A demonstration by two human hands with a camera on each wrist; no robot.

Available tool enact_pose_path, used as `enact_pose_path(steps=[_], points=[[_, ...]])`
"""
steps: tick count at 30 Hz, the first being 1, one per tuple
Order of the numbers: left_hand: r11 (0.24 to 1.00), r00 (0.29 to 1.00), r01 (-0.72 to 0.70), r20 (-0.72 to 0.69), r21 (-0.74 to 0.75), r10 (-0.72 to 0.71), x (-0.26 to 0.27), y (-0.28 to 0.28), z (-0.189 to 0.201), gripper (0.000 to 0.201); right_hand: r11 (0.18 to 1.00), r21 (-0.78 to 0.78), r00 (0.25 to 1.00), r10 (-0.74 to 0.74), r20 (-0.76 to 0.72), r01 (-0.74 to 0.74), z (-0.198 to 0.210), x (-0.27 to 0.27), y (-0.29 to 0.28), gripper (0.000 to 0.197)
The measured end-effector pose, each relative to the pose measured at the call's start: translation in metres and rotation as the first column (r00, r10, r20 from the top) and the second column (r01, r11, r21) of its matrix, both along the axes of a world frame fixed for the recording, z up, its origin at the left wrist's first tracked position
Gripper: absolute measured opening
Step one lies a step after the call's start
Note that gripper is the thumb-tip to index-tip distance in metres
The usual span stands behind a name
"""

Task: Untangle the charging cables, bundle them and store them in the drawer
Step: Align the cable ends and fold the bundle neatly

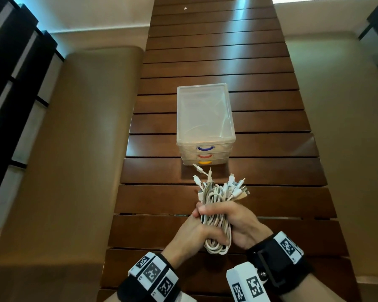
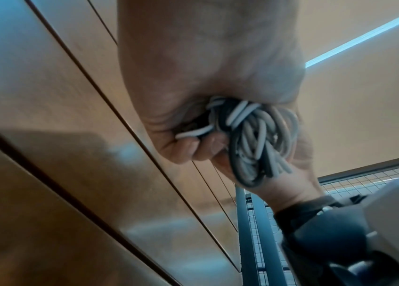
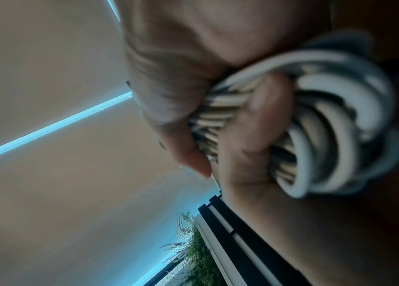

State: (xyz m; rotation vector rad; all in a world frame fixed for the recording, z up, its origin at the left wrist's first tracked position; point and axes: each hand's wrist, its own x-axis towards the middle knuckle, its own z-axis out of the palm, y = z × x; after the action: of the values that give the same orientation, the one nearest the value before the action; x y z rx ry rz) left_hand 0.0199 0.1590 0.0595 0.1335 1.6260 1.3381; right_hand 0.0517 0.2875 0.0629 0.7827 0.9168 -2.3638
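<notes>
A bundle of white charging cables (image 1: pixel 216 214) is held upright over the near part of the wooden slat table (image 1: pixel 271 171), plug ends fanning out at the top and loops hanging below. My left hand (image 1: pixel 192 232) grips the lower left side of the bundle. My right hand (image 1: pixel 234 221) wraps round its middle, fingers curled over the front. The left wrist view shows the cable bundle (image 2: pixel 254 139) pressed in the palm of my left hand (image 2: pixel 193 147). In the right wrist view the cable loops (image 3: pixel 328 123) stick out past the curled fingers (image 3: pixel 266 108) of my right hand. A translucent drawer unit (image 1: pixel 205 125) stands just beyond, all three drawers closed.
The drawer unit has blue (image 1: pixel 205 148), red (image 1: pixel 204 156) and yellow (image 1: pixel 204 163) handles facing me. Tan cushioned benches (image 1: pixel 74 149) flank the table on both sides. Dark shelving (image 1: pixel 11 73) runs along the far left.
</notes>
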Motion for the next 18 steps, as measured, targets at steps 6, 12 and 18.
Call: enact_pose_path(steps=[6,12,18], points=[[0.989,0.976,-0.135,-0.166,0.065,0.144,0.003,0.007,-0.007,0.036,0.985,0.065,0.986,-0.163,0.023,0.161,-0.006,-0.005,-0.006,0.008],[0.989,0.989,-0.11,-0.093,0.097,0.119,0.001,0.011,-0.006,0.025,0.968,0.184,0.986,-0.167,-0.022,0.169,-0.008,-0.007,-0.003,0.016],[0.888,0.889,0.458,0.02,-0.036,-0.457,-0.061,-0.004,-0.016,0.1,0.85,0.512,0.942,0.063,-0.329,0.122,0.014,-0.016,0.025,0.012]])
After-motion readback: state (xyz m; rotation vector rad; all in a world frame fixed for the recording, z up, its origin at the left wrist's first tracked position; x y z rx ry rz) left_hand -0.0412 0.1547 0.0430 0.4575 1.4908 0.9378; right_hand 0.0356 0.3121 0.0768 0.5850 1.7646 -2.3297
